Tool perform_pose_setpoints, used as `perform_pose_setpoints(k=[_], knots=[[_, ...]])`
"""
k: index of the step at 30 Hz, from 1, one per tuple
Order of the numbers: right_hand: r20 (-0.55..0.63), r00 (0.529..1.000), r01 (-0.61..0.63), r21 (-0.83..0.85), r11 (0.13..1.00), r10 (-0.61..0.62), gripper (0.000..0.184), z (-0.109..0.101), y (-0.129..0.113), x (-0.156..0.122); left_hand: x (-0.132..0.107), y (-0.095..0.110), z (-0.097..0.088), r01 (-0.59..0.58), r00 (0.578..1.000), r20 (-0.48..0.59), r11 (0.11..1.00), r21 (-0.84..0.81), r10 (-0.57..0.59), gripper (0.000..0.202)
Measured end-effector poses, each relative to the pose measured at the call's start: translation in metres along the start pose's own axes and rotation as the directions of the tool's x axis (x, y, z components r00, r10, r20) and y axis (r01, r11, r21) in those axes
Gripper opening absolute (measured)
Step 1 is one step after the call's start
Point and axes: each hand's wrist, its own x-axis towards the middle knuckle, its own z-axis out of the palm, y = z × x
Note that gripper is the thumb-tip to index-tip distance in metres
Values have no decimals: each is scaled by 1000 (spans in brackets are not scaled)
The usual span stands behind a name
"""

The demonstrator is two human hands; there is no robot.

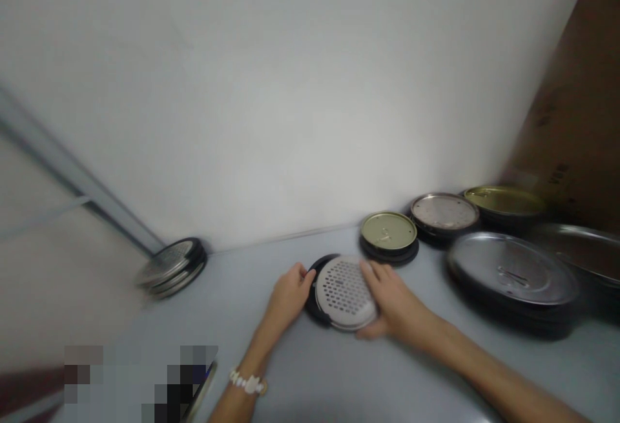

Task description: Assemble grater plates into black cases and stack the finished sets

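Your left grip (290, 290) pinches the black ring (314, 307), seemingly to steady it, while your right grip (393, 301) clasps the holed metal disc (345, 290) overlapping it, between both grips over the bench (232, 319), the green lid (394, 228) just beyond, probably for easy reach.

Small gold-toned lid (389, 230) tops a dk stack (407, 254) nr the pale wall (310, 119), w/ a silver-toned lid (444, 211) just beside & a lg. shiny lid (513, 268) nearer camera; at far R, a brown carton (576, 106) shows blurred print. Grey strip (80, 177) runs diag. at L.
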Motion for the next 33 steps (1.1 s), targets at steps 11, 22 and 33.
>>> perform_pose_setpoints(k=[11,22,33], knots=[[39,999,30,92,995,-33,122,4,3,-2,-1,3,3,58,998,-10,991,122,-57,28],[81,997,-20,67,998,14,122,-6,-3,0,0,5,1,-33,999,-8,992,124,34,25],[107,994,4,141,990,-19,125,-6,0,4,-3,10,13,-145,989,2,988,61,145,30]])
